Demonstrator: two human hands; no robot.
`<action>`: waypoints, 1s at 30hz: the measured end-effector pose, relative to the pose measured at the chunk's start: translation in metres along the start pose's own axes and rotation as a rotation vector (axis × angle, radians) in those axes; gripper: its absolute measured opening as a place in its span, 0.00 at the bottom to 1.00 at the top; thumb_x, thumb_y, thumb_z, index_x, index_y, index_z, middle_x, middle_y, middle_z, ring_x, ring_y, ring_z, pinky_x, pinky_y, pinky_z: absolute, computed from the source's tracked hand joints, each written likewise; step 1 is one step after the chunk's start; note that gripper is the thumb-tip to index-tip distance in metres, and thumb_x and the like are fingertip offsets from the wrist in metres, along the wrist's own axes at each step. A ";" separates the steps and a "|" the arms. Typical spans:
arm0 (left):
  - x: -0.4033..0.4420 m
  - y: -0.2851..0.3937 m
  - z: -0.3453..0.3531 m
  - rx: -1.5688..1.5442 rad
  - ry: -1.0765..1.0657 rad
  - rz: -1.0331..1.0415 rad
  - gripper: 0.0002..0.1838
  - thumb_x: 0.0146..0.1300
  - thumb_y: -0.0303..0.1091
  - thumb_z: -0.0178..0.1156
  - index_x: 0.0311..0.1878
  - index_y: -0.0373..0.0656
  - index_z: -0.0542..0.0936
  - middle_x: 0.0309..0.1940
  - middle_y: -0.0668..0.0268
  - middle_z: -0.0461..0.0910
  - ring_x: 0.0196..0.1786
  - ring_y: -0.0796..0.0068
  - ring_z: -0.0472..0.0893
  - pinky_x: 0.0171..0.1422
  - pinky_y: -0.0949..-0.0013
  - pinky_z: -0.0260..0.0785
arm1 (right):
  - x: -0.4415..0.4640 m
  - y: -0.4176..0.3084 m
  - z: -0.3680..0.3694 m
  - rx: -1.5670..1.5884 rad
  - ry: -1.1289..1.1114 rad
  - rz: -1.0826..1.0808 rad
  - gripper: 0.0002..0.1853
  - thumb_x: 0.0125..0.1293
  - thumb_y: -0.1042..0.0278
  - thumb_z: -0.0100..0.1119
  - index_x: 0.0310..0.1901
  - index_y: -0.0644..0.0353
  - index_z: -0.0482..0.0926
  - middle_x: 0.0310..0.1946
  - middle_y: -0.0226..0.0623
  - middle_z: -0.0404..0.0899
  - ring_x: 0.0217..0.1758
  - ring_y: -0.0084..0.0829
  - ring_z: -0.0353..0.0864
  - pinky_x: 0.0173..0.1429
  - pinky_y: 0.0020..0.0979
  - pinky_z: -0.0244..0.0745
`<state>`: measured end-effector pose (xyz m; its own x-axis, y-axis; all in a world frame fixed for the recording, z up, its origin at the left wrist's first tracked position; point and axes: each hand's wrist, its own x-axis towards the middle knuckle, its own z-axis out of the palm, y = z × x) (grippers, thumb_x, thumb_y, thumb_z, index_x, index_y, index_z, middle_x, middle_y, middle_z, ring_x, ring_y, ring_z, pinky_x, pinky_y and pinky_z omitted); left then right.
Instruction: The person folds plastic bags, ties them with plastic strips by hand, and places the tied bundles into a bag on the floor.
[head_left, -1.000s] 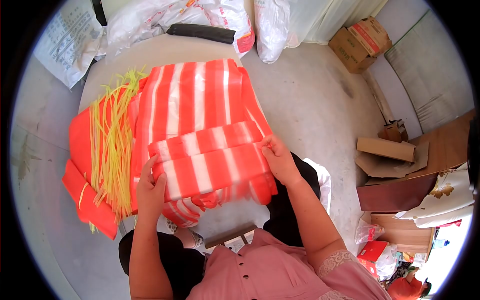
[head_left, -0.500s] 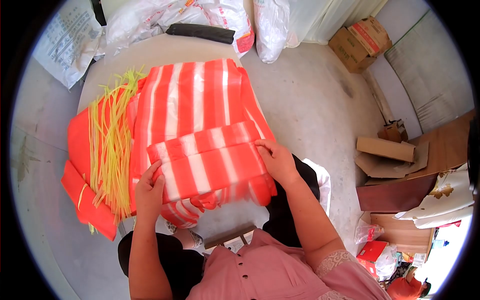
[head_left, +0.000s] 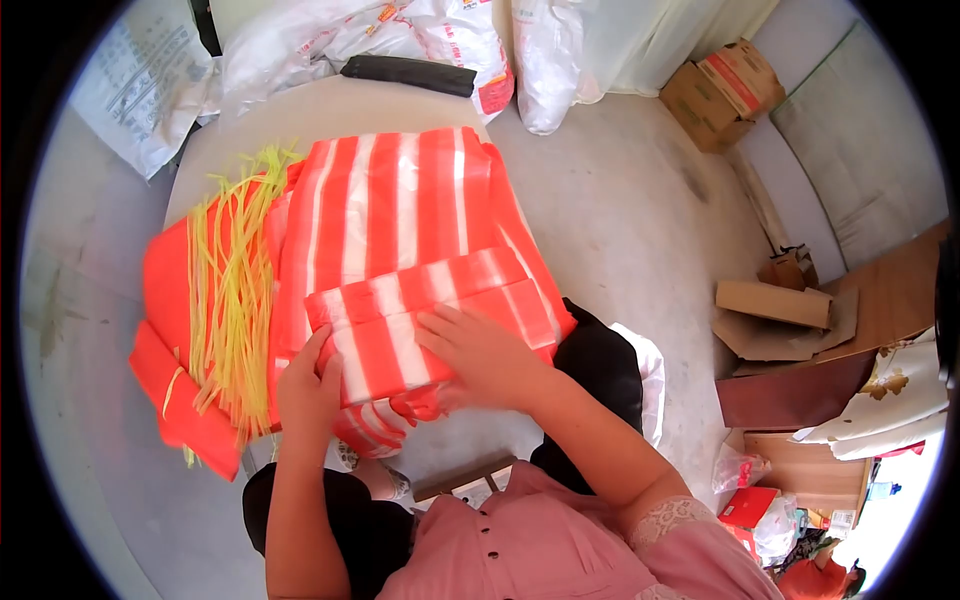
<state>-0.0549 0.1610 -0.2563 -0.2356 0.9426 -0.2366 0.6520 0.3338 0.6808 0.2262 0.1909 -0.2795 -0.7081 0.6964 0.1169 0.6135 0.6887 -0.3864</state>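
Note:
A folded bundle of red-and-white striped plastic bags (head_left: pixel 480 280) lies on a larger flat stack of the same bags (head_left: pixel 385 200). My left hand (head_left: pixel 308 385) is at the bundle's left edge, with the edge between thumb and fingers. Across the middle of the bundle lies my right hand (head_left: pixel 475 355), its fingers stretched over the stripes and its thumb near the front edge. Crumpled striped plastic (head_left: pixel 375 425) hangs below the bundle toward my lap. Yellow plastic strips (head_left: pixel 235 300) lie in a loose bunch left of the stack.
Beneath the strips is red plastic (head_left: pixel 165 265), with a rolled red bundle (head_left: pixel 185 405) at the front left. A black roll (head_left: pixel 408 74) and white sacks (head_left: pixel 450 40) are at the back. Cardboard boxes (head_left: pixel 720 95) stand on the floor at right. Another person (head_left: pixel 815 578) is far off, lower right.
My right hand has left the bundle's right edge and moved left onto its middle. My left hand stays at the left edge. The whole view has shifted slightly.

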 end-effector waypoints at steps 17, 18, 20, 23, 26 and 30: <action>-0.003 0.010 0.011 0.408 -0.050 0.786 0.38 0.50 0.27 0.73 0.70 0.42 0.78 0.73 0.52 0.75 0.76 0.48 0.73 0.79 0.49 0.66 | -0.006 0.024 -0.027 -0.105 -0.155 0.097 0.37 0.65 0.70 0.66 0.77 0.60 0.69 0.82 0.41 0.64 0.85 0.43 0.61 0.86 0.43 0.57; -0.002 0.008 0.010 0.417 -0.049 0.793 0.38 0.50 0.26 0.72 0.70 0.42 0.78 0.74 0.52 0.75 0.76 0.48 0.73 0.80 0.49 0.66 | -0.009 0.024 -0.031 -0.118 -0.156 0.104 0.36 0.66 0.71 0.65 0.77 0.60 0.69 0.82 0.41 0.64 0.85 0.42 0.61 0.86 0.44 0.57; -0.003 0.005 0.007 0.426 -0.040 0.785 0.37 0.51 0.26 0.71 0.70 0.43 0.79 0.73 0.52 0.76 0.76 0.48 0.73 0.80 0.49 0.66 | -0.012 0.025 -0.035 -0.128 -0.162 0.115 0.36 0.66 0.71 0.65 0.77 0.59 0.70 0.82 0.39 0.64 0.86 0.41 0.60 0.86 0.43 0.57; -0.006 0.004 0.001 0.451 -0.022 0.772 0.33 0.52 0.27 0.71 0.67 0.45 0.82 0.69 0.52 0.79 0.73 0.49 0.76 0.76 0.49 0.69 | -0.014 0.026 -0.041 -0.090 -0.165 0.120 0.36 0.65 0.68 0.67 0.76 0.55 0.72 0.79 0.38 0.69 0.84 0.39 0.63 0.85 0.42 0.60; -0.014 0.011 -0.013 0.337 -0.100 0.666 0.28 0.54 0.27 0.71 0.62 0.45 0.85 0.62 0.53 0.84 0.66 0.50 0.81 0.69 0.52 0.74 | -0.011 0.020 -0.062 0.032 -0.199 0.186 0.26 0.67 0.66 0.64 0.68 0.54 0.80 0.67 0.43 0.80 0.73 0.44 0.75 0.75 0.44 0.71; -0.020 0.019 -0.032 0.048 -0.245 0.399 0.21 0.56 0.25 0.67 0.55 0.39 0.88 0.51 0.50 0.88 0.50 0.51 0.87 0.55 0.61 0.79 | 0.009 -0.003 -0.110 0.092 -0.355 0.410 0.16 0.67 0.65 0.59 0.54 0.56 0.85 0.46 0.48 0.87 0.52 0.52 0.84 0.57 0.49 0.79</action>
<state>-0.0606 0.1479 -0.2162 0.2137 0.9691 -0.1234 0.6911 -0.0607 0.7202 0.2564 0.2171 -0.1768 -0.5016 0.7822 -0.3695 0.8421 0.3438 -0.4155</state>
